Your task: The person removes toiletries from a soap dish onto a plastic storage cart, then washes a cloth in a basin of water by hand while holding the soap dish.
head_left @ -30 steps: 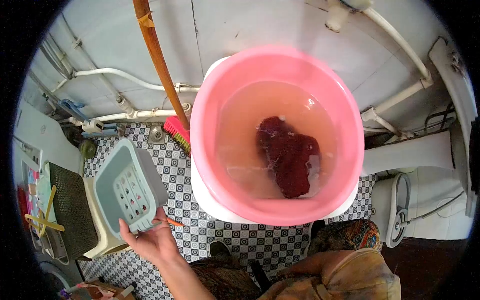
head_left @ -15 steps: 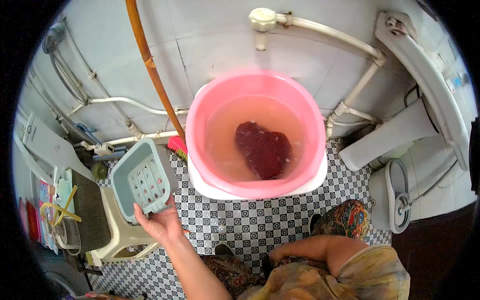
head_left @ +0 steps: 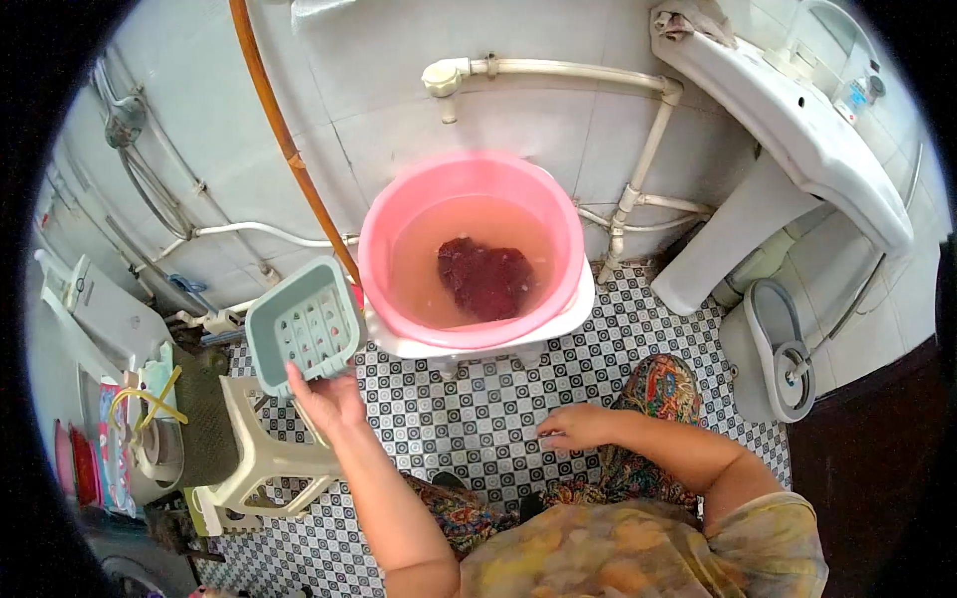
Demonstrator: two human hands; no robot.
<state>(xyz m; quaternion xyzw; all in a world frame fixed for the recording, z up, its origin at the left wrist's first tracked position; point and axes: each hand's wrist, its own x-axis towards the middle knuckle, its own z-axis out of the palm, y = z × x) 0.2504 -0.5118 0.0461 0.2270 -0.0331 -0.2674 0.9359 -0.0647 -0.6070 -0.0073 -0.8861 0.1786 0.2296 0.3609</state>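
My left hand point(head_left: 334, 401) grips the near edge of a grey-green plastic basket point(head_left: 267, 334) with a slotted bottom, held tilted above a cream stool. Nothing shows inside the basket except the pattern seen through its slots. My right hand point(head_left: 573, 427) hangs over the tiled floor beside my knee, empty, its fingers loosely bent and apart. Ahead of both hands is a pink basin point(head_left: 373, 261) of cloudy orange-pink water. A dark red cloth point(head_left: 488, 281) lies bunched in that water, partly above the surface. Under the basin stands a white stand point(head_left: 583, 304).
A wooden pole point(head_left: 269, 95) leans against the wall left of the basin. Above it juts a pipe with a tap point(head_left: 444, 78). The cream stool point(head_left: 264, 453) and a dark woven basket point(head_left: 204, 424) stand at left. A pedestal sink point(head_left: 738, 229) is at right.
My right hand has come out forward from near my body, over the floor. My left hand still holds the basket, now a little closer to the basin. The view has shifted right.
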